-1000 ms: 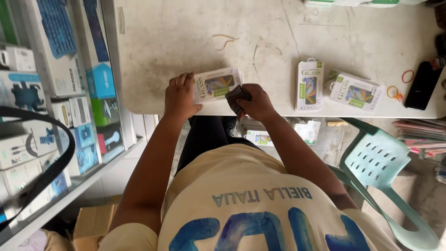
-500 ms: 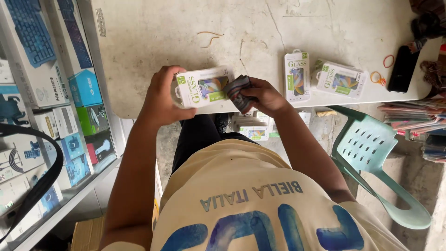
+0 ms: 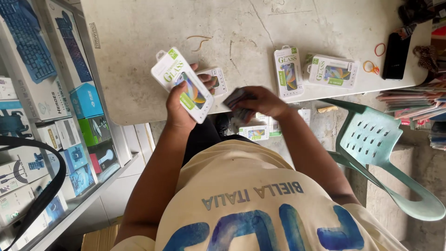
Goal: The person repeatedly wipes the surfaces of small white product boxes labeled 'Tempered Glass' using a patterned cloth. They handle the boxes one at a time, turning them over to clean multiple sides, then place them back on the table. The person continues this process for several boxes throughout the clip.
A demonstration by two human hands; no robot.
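Note:
My left hand (image 3: pixel 179 108) holds a white screen-protector box (image 3: pixel 182 84) with a green corner, lifted above the near edge of the table. A second small white box (image 3: pixel 218 80) lies on the table just behind it. My right hand (image 3: pixel 260 102) grips a small dark flat item (image 3: pixel 236 100), blurred with motion, to the right of the held box at the table's edge.
The pale worn table (image 3: pixel 139 60) carries two more white boxes (image 3: pixel 287 70) (image 3: pixel 332 71), rubber bands (image 3: pixel 380 49) and a black phone (image 3: pixel 396 56). More boxes (image 3: pixel 253 132) lie on the floor. A green plastic chair (image 3: pixel 376 144) stands at right, shelves of boxed goods (image 3: pixel 42 116) at left.
My left hand has raised the white box and tilted it to the left. My right hand has drawn away to the right with the dark item.

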